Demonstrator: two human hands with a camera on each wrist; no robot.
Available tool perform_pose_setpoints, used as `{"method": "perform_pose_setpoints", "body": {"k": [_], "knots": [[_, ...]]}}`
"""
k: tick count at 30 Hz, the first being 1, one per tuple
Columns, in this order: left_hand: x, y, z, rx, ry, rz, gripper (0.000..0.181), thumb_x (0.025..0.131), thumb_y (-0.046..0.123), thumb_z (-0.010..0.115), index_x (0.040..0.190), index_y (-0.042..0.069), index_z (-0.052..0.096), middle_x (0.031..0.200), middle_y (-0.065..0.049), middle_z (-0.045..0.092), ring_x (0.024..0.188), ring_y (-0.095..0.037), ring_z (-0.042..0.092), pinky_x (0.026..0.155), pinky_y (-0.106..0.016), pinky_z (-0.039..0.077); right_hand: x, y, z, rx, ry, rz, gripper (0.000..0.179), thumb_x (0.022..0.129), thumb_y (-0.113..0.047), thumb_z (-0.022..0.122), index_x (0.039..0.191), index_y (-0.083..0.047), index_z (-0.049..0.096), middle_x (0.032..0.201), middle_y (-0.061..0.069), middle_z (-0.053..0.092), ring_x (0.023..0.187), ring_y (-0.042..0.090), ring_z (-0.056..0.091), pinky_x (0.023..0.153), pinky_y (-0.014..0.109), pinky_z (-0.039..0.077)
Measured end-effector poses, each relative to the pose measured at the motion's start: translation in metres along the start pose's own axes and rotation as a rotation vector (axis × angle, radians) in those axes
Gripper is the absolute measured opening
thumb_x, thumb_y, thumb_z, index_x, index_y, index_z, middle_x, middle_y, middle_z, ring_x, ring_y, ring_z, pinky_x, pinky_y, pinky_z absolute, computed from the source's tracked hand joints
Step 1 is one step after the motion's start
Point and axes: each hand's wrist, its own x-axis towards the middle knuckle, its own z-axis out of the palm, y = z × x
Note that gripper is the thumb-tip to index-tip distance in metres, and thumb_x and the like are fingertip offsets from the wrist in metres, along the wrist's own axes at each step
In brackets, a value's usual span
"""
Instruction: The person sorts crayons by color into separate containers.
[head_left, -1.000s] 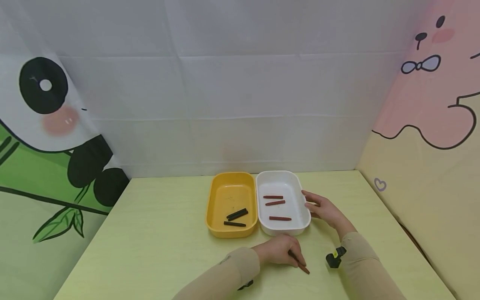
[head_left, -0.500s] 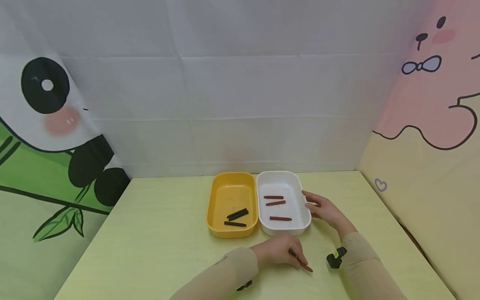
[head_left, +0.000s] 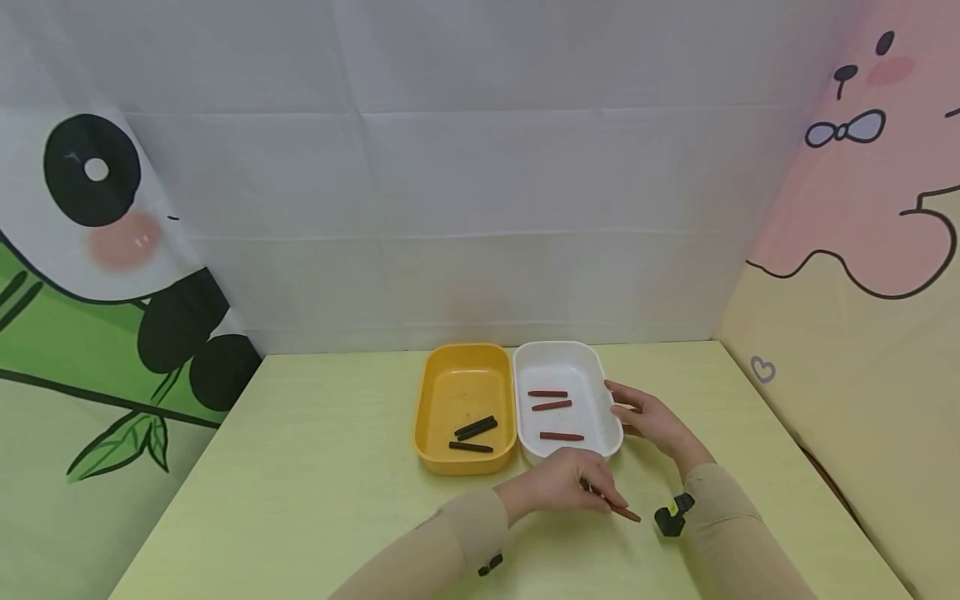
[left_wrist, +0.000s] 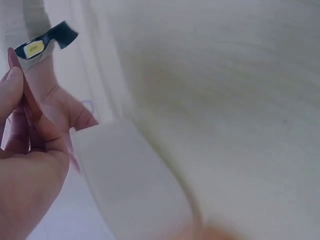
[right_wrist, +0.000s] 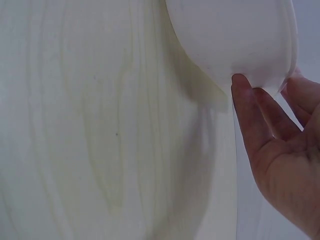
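Note:
My left hand (head_left: 566,482) pinches a reddish-brown crayon (head_left: 625,512) in front of the white tray (head_left: 570,358); the crayon's tip points right in the head view. In the left wrist view the crayon (left_wrist: 31,97) stands between thumb and fingers, partly hidden by them. My right hand (head_left: 658,425) holds the white tray's right side, fingers against the outer wall and thumb at the rim in the right wrist view. Several red crayons (head_left: 561,437) lie apart in the white tray. Several black crayons (head_left: 471,447) lie in the yellow tray (head_left: 435,392).
Both trays stand side by side near the back of the pale yellow table (head_left: 330,467). Behind them hangs a white cloth backdrop (head_left: 465,183). Cartoon-printed panels border the table left and right. A black strap device (head_left: 672,517) is on the right wrist.
My left hand has moved slightly up and to the right with the crayon, closer to the white tray's front. The right hand and the trays look unmoved.

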Motion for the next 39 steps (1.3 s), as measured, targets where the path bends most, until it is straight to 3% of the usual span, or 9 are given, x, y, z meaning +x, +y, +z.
{"method": "perform_pose_setpoints", "body": {"k": [6, 13, 19, 21, 29, 34, 39], "knots": [[0.001, 0.004, -0.017, 0.018, 0.138, -0.08, 0.018, 0.083, 0.007, 0.08, 0.099, 0.014, 0.081, 0.089, 0.011, 0.07, 0.083, 0.008, 0.055, 0.074, -0.011, 0.047, 0.0, 0.0, 0.001, -0.004, -0.001, -0.002, 0.055, 0.104, -0.011, 0.052, 0.153, 0.003, 0.03, 0.154, 0.03, 0.03, 0.13, 0.048, 0.044, 0.094, 0.042, 0.053], [0.005, 0.0, -0.037, -0.027, 0.324, -0.188, 0.019, 0.082, 0.005, 0.08, 0.1, 0.013, 0.081, 0.089, 0.01, 0.071, 0.082, 0.004, 0.057, 0.073, -0.015, 0.049, 0.0, 0.001, 0.001, 0.025, -0.021, -0.015, 0.057, 0.104, -0.01, 0.052, 0.153, 0.004, 0.028, 0.153, 0.033, 0.028, 0.13, 0.049, 0.043, 0.094, 0.042, 0.052], [0.01, -0.001, -0.058, -0.219, 0.417, -0.297, 0.019, 0.084, -0.001, 0.077, 0.1, 0.008, 0.08, 0.085, 0.005, 0.068, 0.077, -0.004, 0.058, 0.074, -0.021, 0.056, -0.001, -0.001, 0.001, 0.039, -0.022, 0.014, 0.057, 0.104, -0.011, 0.052, 0.154, 0.002, 0.027, 0.155, 0.031, 0.026, 0.132, 0.047, 0.042, 0.094, 0.04, 0.052], [0.011, -0.003, -0.063, -0.248, 0.437, -0.328, 0.018, 0.085, -0.002, 0.076, 0.1, 0.007, 0.08, 0.085, 0.005, 0.068, 0.076, -0.005, 0.058, 0.073, -0.021, 0.056, 0.0, -0.002, 0.001, 0.04, -0.016, 0.023, 0.057, 0.104, -0.01, 0.051, 0.154, 0.002, 0.028, 0.155, 0.03, 0.027, 0.132, 0.047, 0.042, 0.094, 0.04, 0.053], [0.017, -0.014, -0.076, -0.179, 0.474, -0.408, 0.016, 0.085, 0.001, 0.076, 0.099, 0.008, 0.08, 0.089, 0.004, 0.073, 0.078, -0.006, 0.058, 0.071, -0.019, 0.053, -0.001, -0.001, 0.001, 0.039, -0.017, 0.026, 0.056, 0.104, -0.008, 0.05, 0.154, 0.002, 0.027, 0.155, 0.03, 0.027, 0.132, 0.048, 0.041, 0.094, 0.042, 0.052], [0.019, -0.018, -0.081, -0.254, 0.48, -0.501, 0.015, 0.087, 0.002, 0.074, 0.1, 0.008, 0.08, 0.09, 0.004, 0.071, 0.075, -0.01, 0.06, 0.072, -0.022, 0.056, -0.001, -0.002, 0.001, 0.022, -0.016, 0.026, 0.056, 0.104, -0.011, 0.051, 0.154, 0.002, 0.027, 0.155, 0.03, 0.027, 0.132, 0.048, 0.041, 0.095, 0.042, 0.052], [0.021, -0.025, -0.084, -0.291, 0.501, -0.546, 0.015, 0.087, 0.0, 0.073, 0.098, 0.007, 0.08, 0.09, 0.002, 0.071, 0.079, -0.014, 0.062, 0.075, -0.023, 0.057, -0.002, -0.003, 0.002, 0.023, -0.011, 0.031, 0.057, 0.104, -0.012, 0.052, 0.154, 0.002, 0.028, 0.155, 0.03, 0.028, 0.132, 0.047, 0.041, 0.095, 0.042, 0.052]]}}
